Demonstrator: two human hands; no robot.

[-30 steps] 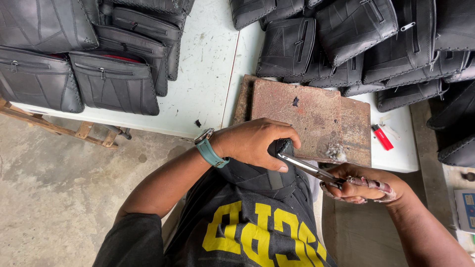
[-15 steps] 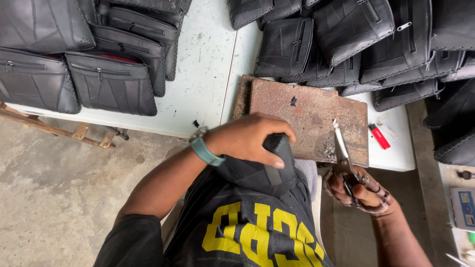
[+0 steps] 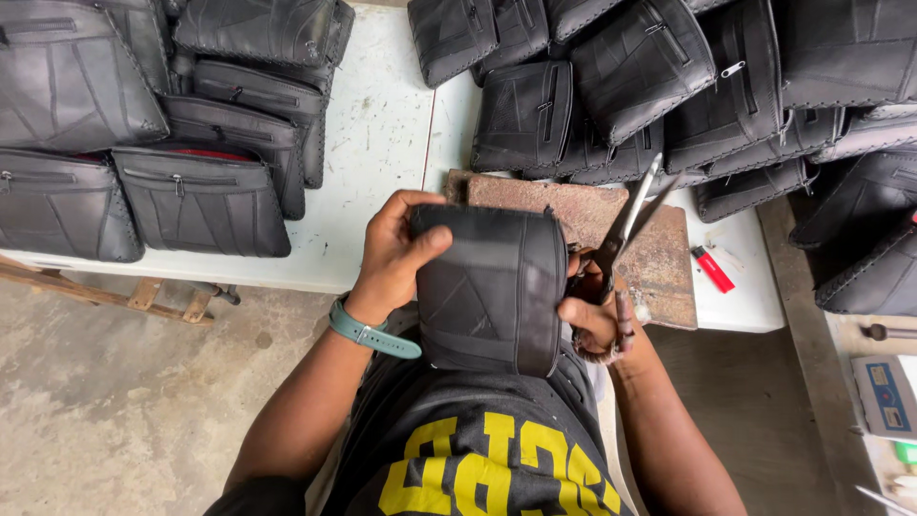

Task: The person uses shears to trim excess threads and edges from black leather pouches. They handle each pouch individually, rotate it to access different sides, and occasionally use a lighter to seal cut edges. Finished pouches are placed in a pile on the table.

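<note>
**One bag in two hands, scissors raised**

At the centre of the frame our left hand [image 3: 396, 253] curls around the left edge of one black patchwork bag [image 3: 492, 287], thumb pressed on its face. Our right hand [image 3: 594, 311] steadies the bag's right edge with its fingertips while its other fingers are looped through one pair of scissors [image 3: 626, 225], blades slightly parted and pointing to the upper right. Behind the bag lies one rusty metal plate [image 3: 659, 258] on the white table [image 3: 377, 143]. One red lighter [image 3: 712, 269] sits just right of the plate. Finished black bags [image 3: 201, 196] are stacked in two heaps, upper left and upper right; we cannot count them exactly.
</note>
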